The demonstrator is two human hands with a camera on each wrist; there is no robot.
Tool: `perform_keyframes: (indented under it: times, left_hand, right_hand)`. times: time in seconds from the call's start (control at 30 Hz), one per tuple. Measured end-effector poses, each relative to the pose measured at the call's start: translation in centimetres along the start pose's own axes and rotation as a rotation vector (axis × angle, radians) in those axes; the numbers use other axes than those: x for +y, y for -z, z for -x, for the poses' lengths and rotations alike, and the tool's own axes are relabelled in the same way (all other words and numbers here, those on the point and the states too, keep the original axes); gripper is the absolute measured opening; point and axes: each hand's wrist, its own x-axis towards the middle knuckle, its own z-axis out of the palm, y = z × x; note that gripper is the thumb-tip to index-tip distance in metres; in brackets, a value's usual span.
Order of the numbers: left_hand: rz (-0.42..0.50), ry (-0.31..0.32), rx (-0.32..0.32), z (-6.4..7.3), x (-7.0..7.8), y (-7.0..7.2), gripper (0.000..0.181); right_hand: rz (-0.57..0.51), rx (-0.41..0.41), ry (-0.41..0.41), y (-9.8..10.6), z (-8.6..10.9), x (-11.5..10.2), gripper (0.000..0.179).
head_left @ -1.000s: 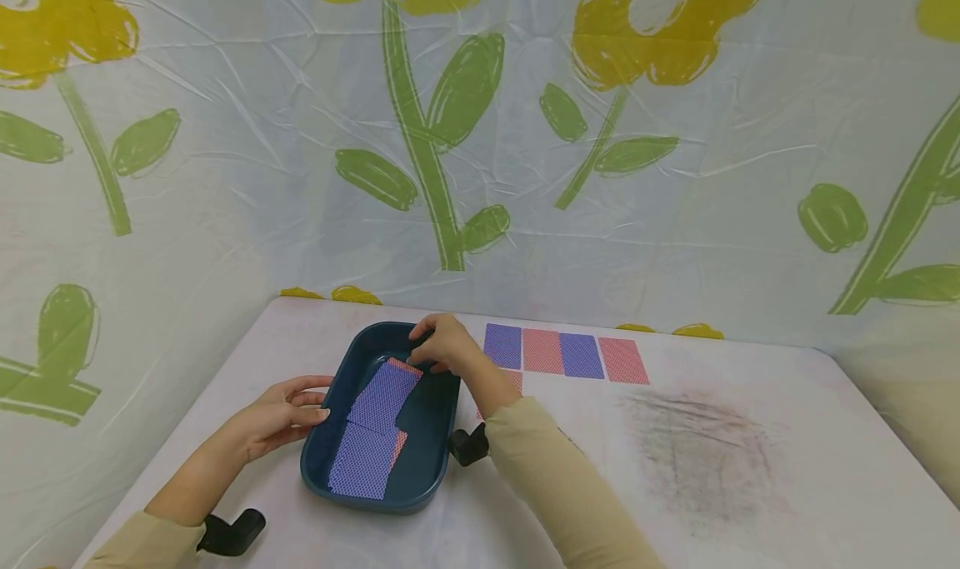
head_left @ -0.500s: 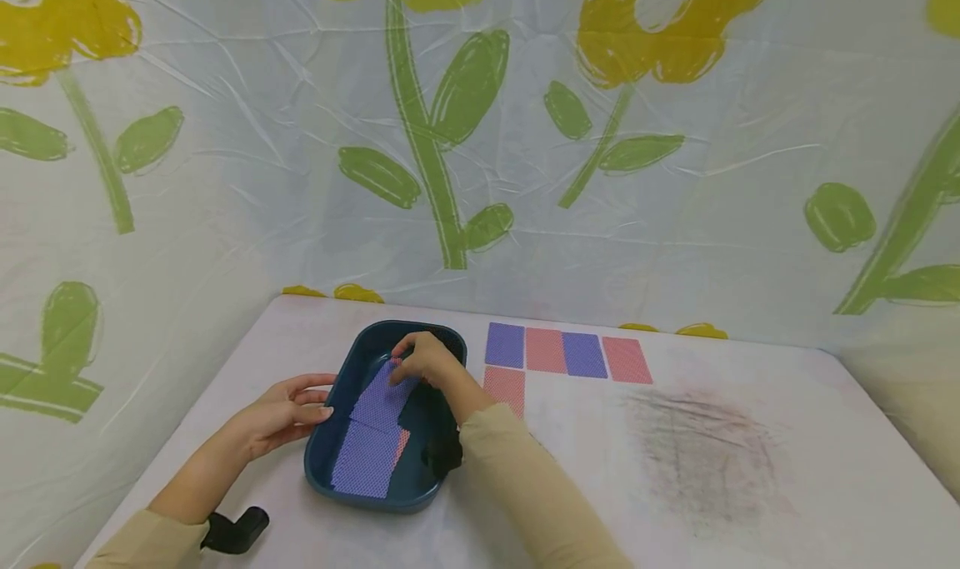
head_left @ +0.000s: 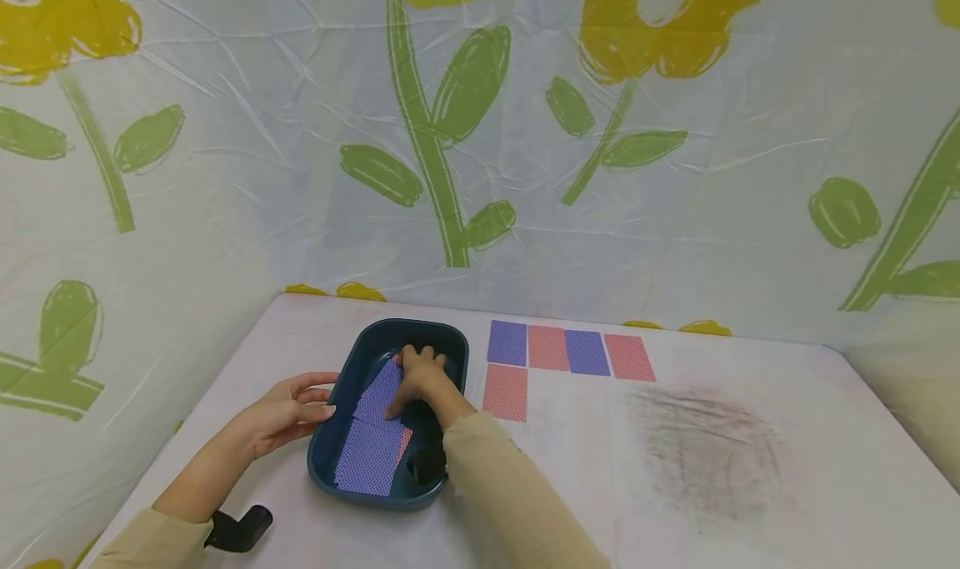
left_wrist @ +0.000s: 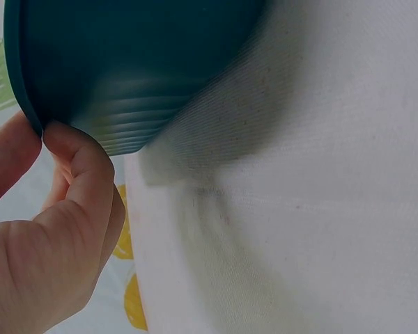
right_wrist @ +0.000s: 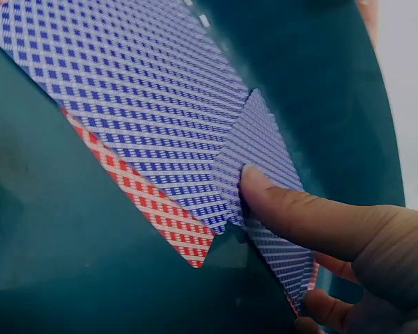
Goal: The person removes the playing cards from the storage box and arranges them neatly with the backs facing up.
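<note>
Blue-backed cards (head_left: 367, 459) lie in two overlapping groups inside a dark blue-green tray (head_left: 371, 336), a little left of centre in the lower half of the frame. Nearest, at the bottom edge, come two beige sleeves, the left one (head_left: 153, 540) at lower left and the right one (head_left: 517, 494) right of the tray, with a black wrist mount (head_left: 240, 529) by the left cuff and another (head_left: 427, 466) over the tray's right side.

A red-backed card (right_wrist: 139, 184) peeks out from under the nearer group. At the tray's left side, the left hand (head_left: 281, 415) pinches the rim between thumb and fingers. Inside the tray, the right hand (head_left: 424, 379) holds the farther blue-backed group, thumb on the blue pattern and fingers curled at the opposite edge; whether that group is lifted, I cannot tell.

Right of the tray, on the white table (head_left: 585, 494), one red-backed card (head_left: 506, 392) lies below a row running blue (head_left: 507, 342), red (head_left: 548, 347), blue (head_left: 587, 352) and red (head_left: 630, 357). A dark smudge (head_left: 708, 461) marks the cloth at lower right. Behind everything, a wrinkled pale backdrop (head_left: 735, 211) with yellow flowers and green leaves fills the upper half.
</note>
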Motion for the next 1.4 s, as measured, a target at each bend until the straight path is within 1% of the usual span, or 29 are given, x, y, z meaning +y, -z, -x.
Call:
perform_keyframes:
  times: [0.1, 0.17, 0.23, 0.33, 0.47, 0.6, 0.7, 0.77, 0.93, 1.1, 1.2, 1.3, 1.4]
  left_hand:
    - [0.001, 0.006, 0.009, -0.01, 0.08, 0.0, 0.069]
    - [-0.003, 0.007, 0.012, -0.03, 0.13, 0.03, 0.068]
    - [-0.007, 0.009, 0.016, -0.01, 0.19, 0.02, 0.068]
    - [-0.008, 0.007, 0.014, -0.01, 0.14, -0.01, 0.069]
    - [-0.007, 0.001, 0.003, -0.06, 0.02, 0.06, 0.069]
    - [-0.012, 0.006, 0.001, -0.08, -0.01, 0.11, 0.069]
    - [-0.012, 0.004, 0.004, -0.02, -0.01, -0.02, 0.069]
    - [-0.013, -0.002, 0.004, 0.05, -0.06, -0.09, 0.068]
    - [-0.016, 0.004, 0.011, 0.16, -0.15, -0.14, 0.067]
    - [-0.014, 0.003, 0.011, 0.12, -0.2, -0.12, 0.068]
    - [-0.011, 0.003, 0.012, 0.09, -0.2, -0.11, 0.068]
    - [-0.01, -0.002, 0.009, 0.1, -0.09, -0.14, 0.068]
    - [-0.007, -0.005, 0.01, 0.08, -0.01, -0.09, 0.067]
  right_hand:
    - [0.001, 0.013, -0.019, -0.29, -0.02, -0.14, 0.081]
    - [0.001, 0.017, -0.038, -0.41, -0.1, -0.19, 0.079]
    - [0.019, 0.016, -0.051, -0.5, -0.17, -0.22, 0.081]
    - [0.04, 0.019, -0.081, -0.61, -0.15, -0.27, 0.087]
    - [0.039, 0.031, -0.112, -0.68, -0.07, -0.34, 0.096]
    - [0.031, 0.039, -0.125, -0.68, 0.02, -0.36, 0.097]
    - [0.028, 0.046, -0.114, -0.73, 0.12, -0.4, 0.096]
    - [0.024, 0.051, -0.1, -0.76, 0.19, -0.45, 0.094]
    - [0.029, 0.079, -0.07, -0.7, 0.3, -0.71, 0.084]
    - [0.042, 0.117, -0.011, -0.51, 0.12, -0.9, 0.068]
    - [0.007, 0.14, 0.035, -0.39, -0.02, -0.83, 0.056]
    - [-0.052, 0.164, 0.07, -0.3, -0.18, -0.65, 0.046]
    - [-0.165, 0.152, 0.071, -0.23, -0.31, -0.49, 0.04]
